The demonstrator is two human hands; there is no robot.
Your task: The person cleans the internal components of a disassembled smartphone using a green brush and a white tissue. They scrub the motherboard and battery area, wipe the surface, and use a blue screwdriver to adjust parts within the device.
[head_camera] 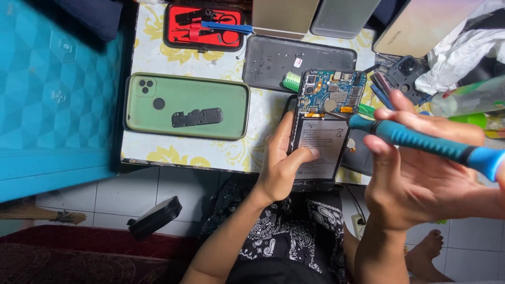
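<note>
My left hand (284, 163) grips an opened phone (325, 123) with its back removed, thumb resting on the white battery, blue circuit board at the far end. My right hand (421, 173) holds a blue-handled screwdriver (421, 139), its metal tip touching the phone near the orange strip between board and battery. The phone rests partly on the table's near edge.
A green phone back cover (152, 126) lies at the left of the floral table (200, 152), a small black metal plate (197, 118) on it. A grey back cover (273, 68), red tool case (202, 26), black camera module (405, 76) and clear bottle (468, 97) surround the phone. A black object (155, 216) lies on the tiled floor.
</note>
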